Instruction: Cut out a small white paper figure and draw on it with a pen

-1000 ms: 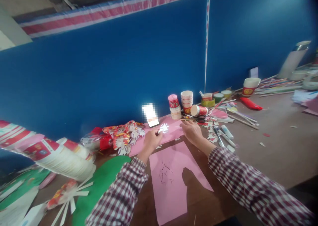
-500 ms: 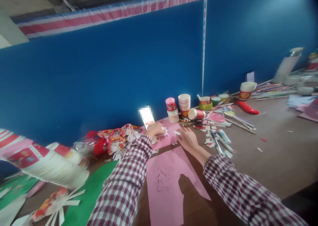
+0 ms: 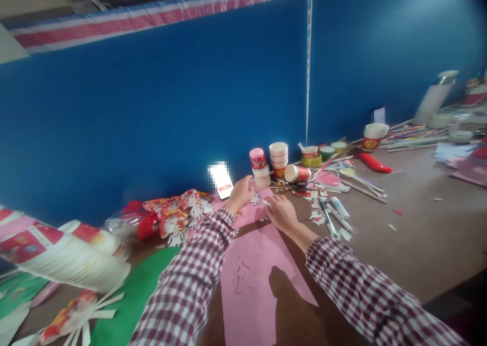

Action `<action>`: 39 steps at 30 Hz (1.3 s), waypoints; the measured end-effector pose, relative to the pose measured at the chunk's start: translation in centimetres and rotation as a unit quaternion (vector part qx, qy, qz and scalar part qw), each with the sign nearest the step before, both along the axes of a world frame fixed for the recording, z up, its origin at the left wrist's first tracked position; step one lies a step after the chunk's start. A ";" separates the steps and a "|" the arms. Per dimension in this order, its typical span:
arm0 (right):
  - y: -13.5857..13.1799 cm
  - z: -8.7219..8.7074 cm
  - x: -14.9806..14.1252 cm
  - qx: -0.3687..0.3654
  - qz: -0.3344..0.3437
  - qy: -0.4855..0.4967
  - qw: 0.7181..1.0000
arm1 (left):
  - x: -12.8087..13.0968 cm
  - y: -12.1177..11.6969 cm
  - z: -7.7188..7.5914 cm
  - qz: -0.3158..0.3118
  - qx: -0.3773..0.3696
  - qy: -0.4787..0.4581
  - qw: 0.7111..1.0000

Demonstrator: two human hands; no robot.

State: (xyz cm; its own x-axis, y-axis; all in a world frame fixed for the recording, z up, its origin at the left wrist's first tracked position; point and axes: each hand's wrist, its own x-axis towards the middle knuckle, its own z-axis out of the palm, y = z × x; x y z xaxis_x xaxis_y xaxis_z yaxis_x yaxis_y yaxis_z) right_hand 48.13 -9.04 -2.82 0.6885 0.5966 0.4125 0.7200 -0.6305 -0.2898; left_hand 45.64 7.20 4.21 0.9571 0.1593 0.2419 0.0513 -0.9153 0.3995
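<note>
Over the pink paper [image 3: 248, 215] at the back of the table, my left hand [image 3: 239, 194] is lifted with its fingers extended and nothing visible in them. Just right of it lies a small white paper cut-out of a figure [image 3: 255, 199]. My right hand [image 3: 282, 212] rests palm down at the right side of that paper, fingers spread, its fingertips by a white paper scrap [image 3: 265, 202]. Nearer to me lies a larger cut sheet of pink paper [image 3: 247, 305] with dark pen marks. A lit phone [image 3: 224, 186] leans behind my left hand.
Printed figure cut-outs [image 3: 177, 216] are heaped left of my hands. Stacked paper cups [image 3: 72, 257] lie over green paper [image 3: 133, 285]. Upright cups [image 3: 279, 158], scissors [image 3: 300, 187], a glue stick [image 3: 340, 208], a pen [image 3: 329, 218] and scraps are on the right. A blue partition [image 3: 160, 107] rises behind.
My left hand has moved up and right from beside the figure cut-out, its fingers now extended, leaving the cut-out on the pink paper. My right hand has stayed nearly still. The view has shifted slightly.
</note>
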 end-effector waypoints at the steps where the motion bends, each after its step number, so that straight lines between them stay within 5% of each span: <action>1: -0.1 0.1 0.0 0.003 0.003 -0.006 1.000 | -1.2 -0.9 0.0 -0.016 -0.008 -0.014 1.000; 5: -0.9 0.7 0.5 0.027 -0.006 -0.039 0.999 | -8.5 -4.6 -0.5 -0.085 -0.039 -0.041 0.995; 10: -1.9 2.7 3.7 0.069 -0.101 -0.076 0.990 | -18.0 -7.2 -2.9 -0.149 -0.060 -0.087 0.983; 13: -1.9 3.5 6.1 -0.021 -0.156 -0.135 0.978 | -20.5 -7.2 -4.6 -0.135 -0.038 -0.137 0.981; 19: -2.0 3.3 8.2 -0.133 -0.099 -0.178 0.970 | -20.9 -6.1 -6.4 -0.093 -0.025 -0.190 0.977; 29: -5.4 6.1 7.1 -0.093 -0.115 -0.206 0.967 | -20.8 -5.6 -7.0 -0.103 -0.030 -0.209 0.972; 39: -3.3 3.7 9.7 -0.161 -0.094 -0.170 0.968 | -20.7 -5.3 -7.5 -0.088 -0.006 -0.180 0.980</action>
